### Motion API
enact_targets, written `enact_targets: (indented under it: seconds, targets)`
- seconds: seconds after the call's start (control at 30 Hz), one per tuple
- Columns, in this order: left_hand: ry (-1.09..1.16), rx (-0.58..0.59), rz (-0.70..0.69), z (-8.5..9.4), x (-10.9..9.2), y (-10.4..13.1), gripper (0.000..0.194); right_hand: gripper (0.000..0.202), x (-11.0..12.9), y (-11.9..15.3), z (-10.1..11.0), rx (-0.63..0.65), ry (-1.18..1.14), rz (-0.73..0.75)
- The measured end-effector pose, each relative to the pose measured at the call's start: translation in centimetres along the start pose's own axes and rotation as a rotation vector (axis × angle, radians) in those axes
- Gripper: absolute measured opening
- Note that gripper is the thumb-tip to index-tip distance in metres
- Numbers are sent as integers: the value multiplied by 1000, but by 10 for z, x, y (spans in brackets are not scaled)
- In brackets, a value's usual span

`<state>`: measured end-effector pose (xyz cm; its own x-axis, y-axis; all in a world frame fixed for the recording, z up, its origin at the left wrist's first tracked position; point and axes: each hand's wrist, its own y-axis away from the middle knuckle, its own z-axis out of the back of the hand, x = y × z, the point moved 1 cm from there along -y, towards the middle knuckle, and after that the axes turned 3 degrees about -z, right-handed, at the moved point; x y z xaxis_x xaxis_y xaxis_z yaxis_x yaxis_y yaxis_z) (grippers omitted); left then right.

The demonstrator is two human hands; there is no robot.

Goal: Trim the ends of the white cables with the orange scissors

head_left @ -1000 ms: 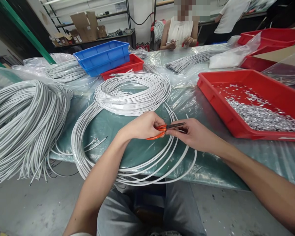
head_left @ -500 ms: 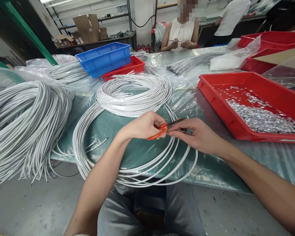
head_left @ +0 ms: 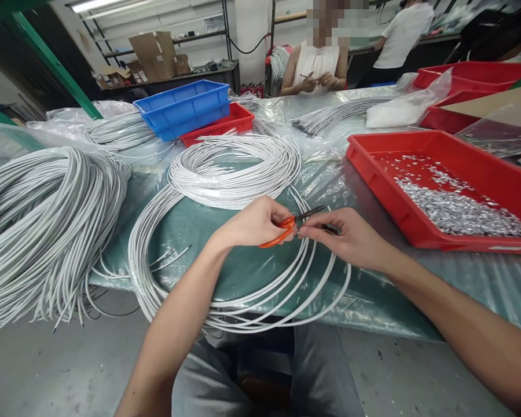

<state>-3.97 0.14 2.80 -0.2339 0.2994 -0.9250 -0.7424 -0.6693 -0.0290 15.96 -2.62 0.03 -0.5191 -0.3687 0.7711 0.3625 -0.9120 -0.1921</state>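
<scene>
My left hand [head_left: 260,223] is closed around the orange handles of a pair of scissors [head_left: 287,227], whose dark blades point right and slightly up. Close to the blades, my right hand [head_left: 345,236] is pinched on a cable end [head_left: 332,230]; the exact tip is small and partly hidden by the fingers. Under both hands lies a loose coil of white cables [head_left: 144,240], its loops reaching the table's front edge. A denser white cable coil [head_left: 238,194] rests just behind my hands.
A thick cable bundle [head_left: 52,231] fills the left side. A red tray [head_left: 380,185] with small silvery pieces stands at the right. Behind are stacked blue bins [head_left: 184,113], a smaller red bin [head_left: 238,119] and grey cables [head_left: 330,116]. A person [head_left: 316,66] sits across the table.
The view has shifted slightly. My right fingers have closed up a little near the scissors; both hands stay in almost the same place.
</scene>
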Motion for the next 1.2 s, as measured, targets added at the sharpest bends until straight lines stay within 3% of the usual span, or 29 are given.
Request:
enact_targets:
  seconds: [0.4, 0.87, 1.2]
  targets:
    - [-90, 101, 51, -1, 6, -1, 11, 27, -3, 2, -5, 98, 35, -26]
    - [-17, 126, 51, 3, 2, 1, 16, 25, 2, 3, -6, 67, 44, 36]
    - [121, 97, 45, 2, 3, 0, 6, 18, 4, 2, -4, 14, -20, 132]
